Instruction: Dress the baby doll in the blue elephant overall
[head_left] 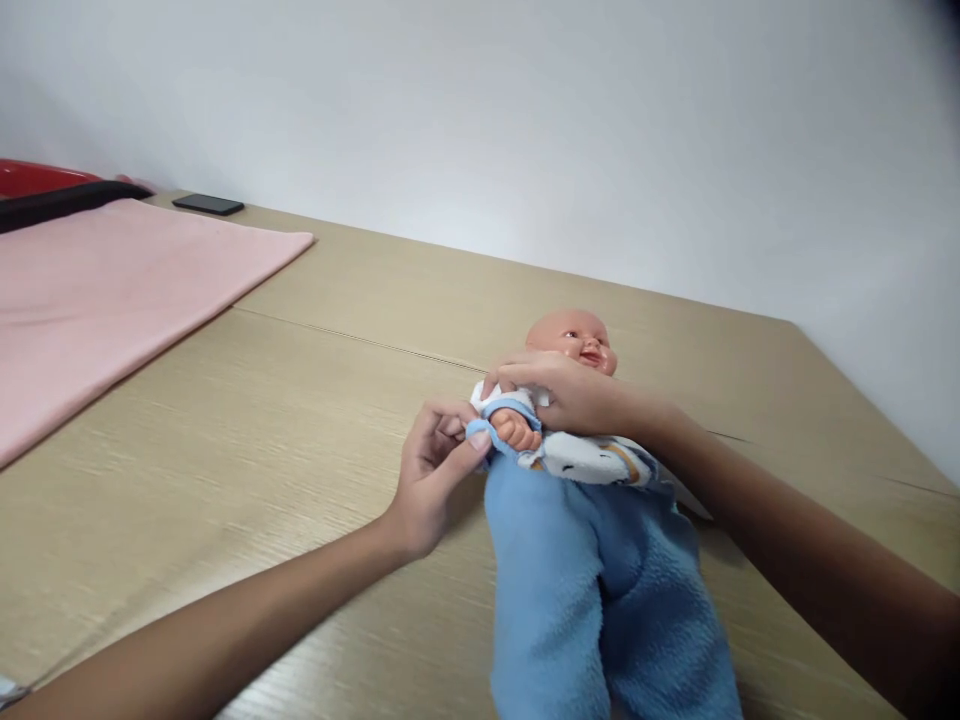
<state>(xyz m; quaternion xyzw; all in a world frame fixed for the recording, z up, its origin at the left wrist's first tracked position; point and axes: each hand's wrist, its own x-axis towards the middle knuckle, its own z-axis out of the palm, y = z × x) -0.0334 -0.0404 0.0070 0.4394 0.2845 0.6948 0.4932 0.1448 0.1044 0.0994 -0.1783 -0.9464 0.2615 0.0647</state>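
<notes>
A baby doll (574, 340) lies on its back on the wooden table (300, 420), head toward the wall. It wears a white printed top (592, 458) with blue trim and fluffy blue trousers (600, 590). My left hand (431, 478) pinches the blue sleeve cuff (480, 435) beside the doll's small hand (516, 430). My right hand (570, 390) lies curled over the doll's chest and shoulder, fingers gripping the top of that sleeve.
A pink cloth (112, 290) is spread over the table's far left. Behind it lie a black phone (208, 204), a dark strip and a red object (34, 177). A white wall runs along the table's back edge.
</notes>
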